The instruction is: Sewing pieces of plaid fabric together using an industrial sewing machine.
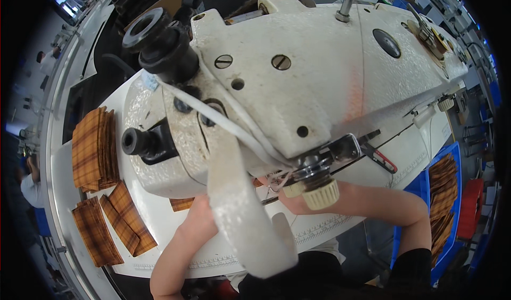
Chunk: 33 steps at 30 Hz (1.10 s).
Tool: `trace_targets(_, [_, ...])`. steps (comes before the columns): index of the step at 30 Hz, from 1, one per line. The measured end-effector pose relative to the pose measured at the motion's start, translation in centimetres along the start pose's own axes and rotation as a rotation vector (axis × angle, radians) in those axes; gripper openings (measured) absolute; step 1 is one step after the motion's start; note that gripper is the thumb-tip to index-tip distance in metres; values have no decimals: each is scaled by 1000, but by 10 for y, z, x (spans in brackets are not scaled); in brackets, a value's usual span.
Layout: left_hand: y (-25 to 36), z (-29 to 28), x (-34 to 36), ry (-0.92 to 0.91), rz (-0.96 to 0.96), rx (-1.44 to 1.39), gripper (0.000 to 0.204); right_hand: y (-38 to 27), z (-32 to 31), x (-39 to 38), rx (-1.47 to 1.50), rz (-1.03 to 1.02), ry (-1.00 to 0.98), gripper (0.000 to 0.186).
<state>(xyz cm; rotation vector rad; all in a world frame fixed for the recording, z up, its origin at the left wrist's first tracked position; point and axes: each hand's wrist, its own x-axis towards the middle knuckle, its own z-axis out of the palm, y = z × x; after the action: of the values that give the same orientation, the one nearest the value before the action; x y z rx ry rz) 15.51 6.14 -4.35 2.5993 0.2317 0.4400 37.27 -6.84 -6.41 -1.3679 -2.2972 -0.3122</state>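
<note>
A large white sewing machine (pixel 319 87) fills the middle of the view and hides most of what lies under its head. My left hand (pixel 201 215) rests at the needle area, its fingers hidden behind a white curved part of the machine. A strip of orange-brown plaid fabric (pixel 181 204) shows on the table beside it. Across from it, my right hand (pixel 298 203) reaches in behind the cream tension knob (pixel 321 194); its fingers are covered too. Whether either hand grips the fabric cannot be seen.
Stacks of plaid fabric pieces (pixel 95 151) lie at the left, with a smaller pile (pixel 97 232) and a loose folded piece (pixel 128 217) nearer. Red-handled thread snips (pixel 379 159) lie right of the needle area. A blue bin (pixel 456 193) of plaid pieces stands at right.
</note>
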Motion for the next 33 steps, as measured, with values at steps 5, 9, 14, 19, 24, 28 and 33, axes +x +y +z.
trace_targets(5, [-2, -2, 3, 18, 34, 44, 54, 3, -3, 4, -105, -46, 20, 19])
trace_targets(9, [-2, -2, 5, 0, 13, 34, 55, 2, -6, 4, -84, -26, -14, 18])
trace_targets(14, [-2, -2, 3, 0, -37, 15, 53, 2, -6, 4, -125, -38, 4, 18])
trace_targets(19, [-11, 0, -3, -45, -10, 55, 36, 2, -7, 6, -74, -17, 10, 19])
trace_targets(24, [-21, 11, -4, 89, -256, 59, 26, 1, -9, 5, -104, -23, -58, 20])
trace_targets(28, [-15, 4, -2, 11, -246, 115, 19, 0, -8, 4, 21, -5, -84, 23])
trace_targets(33, [19, -6, -5, 54, -86, 181, 30, -20, -20, 0, 136, -19, -56, 35])
